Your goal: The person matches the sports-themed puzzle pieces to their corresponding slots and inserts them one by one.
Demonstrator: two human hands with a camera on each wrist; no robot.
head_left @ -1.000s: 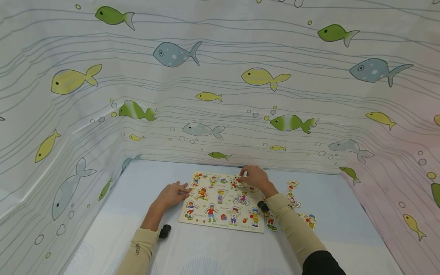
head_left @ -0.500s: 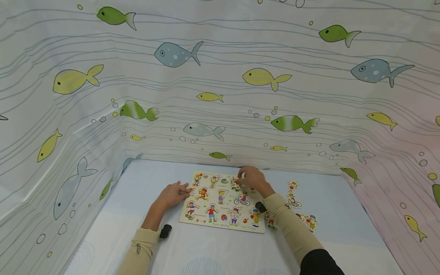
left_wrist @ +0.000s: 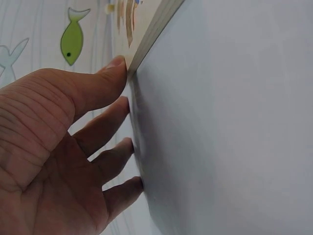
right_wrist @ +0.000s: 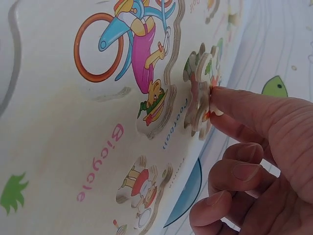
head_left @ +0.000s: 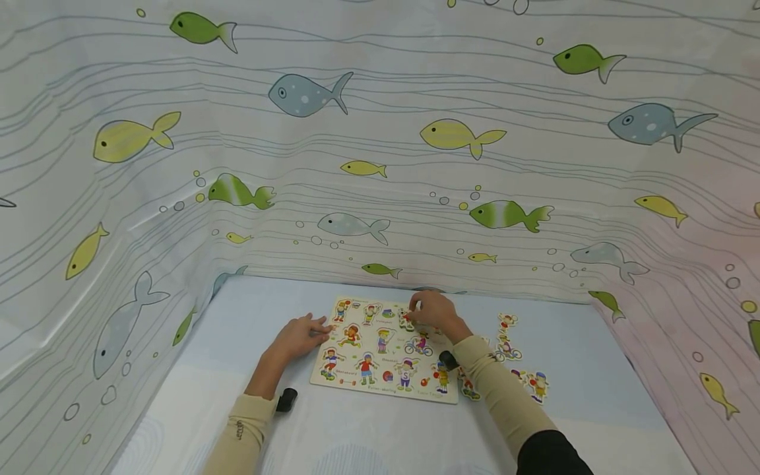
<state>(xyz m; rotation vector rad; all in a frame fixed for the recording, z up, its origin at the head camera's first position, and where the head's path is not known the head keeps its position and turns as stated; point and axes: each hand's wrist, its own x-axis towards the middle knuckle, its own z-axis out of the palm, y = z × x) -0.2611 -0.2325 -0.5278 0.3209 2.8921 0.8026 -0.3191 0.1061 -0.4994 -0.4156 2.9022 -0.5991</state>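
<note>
A wooden puzzle board (head_left: 367, 340) with printed sports figures lies on the table. My left hand (head_left: 301, 335) rests at its left edge; in the left wrist view the thumb (left_wrist: 116, 73) touches the board's edge and the other fingers are spread with their tips at the table surface. Over the upper right of the board, my right hand (head_left: 436, 313) pinches a puzzle piece (right_wrist: 200, 110) between thumb and index finger. That piece sits raised over the recess beside the word "Football", overlapping it slightly off line. The other right fingers curl loosely. A cyclist picture (right_wrist: 142, 54) is nearby.
Loose puzzle pieces lie right of the board: one at the back (head_left: 506, 321), a cyclist piece (head_left: 508, 348), a figure piece (head_left: 538, 387) and another partly under the right sleeve (head_left: 469, 386). A fish-printed sheet (head_left: 410, 198) rises behind and around the table.
The right hand has shifted slightly left, and the pinched piece has turned and settled closer to the football recess. The left hand stays in place at the board's edge.
</note>
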